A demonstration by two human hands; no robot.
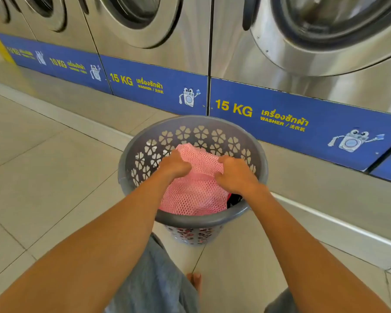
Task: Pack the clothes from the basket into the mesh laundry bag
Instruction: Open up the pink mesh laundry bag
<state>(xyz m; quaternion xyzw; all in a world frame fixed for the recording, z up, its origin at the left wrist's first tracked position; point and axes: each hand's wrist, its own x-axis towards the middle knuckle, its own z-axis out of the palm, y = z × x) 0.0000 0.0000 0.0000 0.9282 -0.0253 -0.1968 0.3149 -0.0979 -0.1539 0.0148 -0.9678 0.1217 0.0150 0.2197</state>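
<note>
Head view: pink mesh laundry bag sits inside the grey basket on top of dark clothes showing at its right rim, left hand and right hand both curled pinching the mesh, probably to find and spread its opening.

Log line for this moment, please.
stage: bag handling | left hand: grips pink mesh bag | right hand: grips bag | bag: inside grey basket | clothes: mostly hidden
</note>
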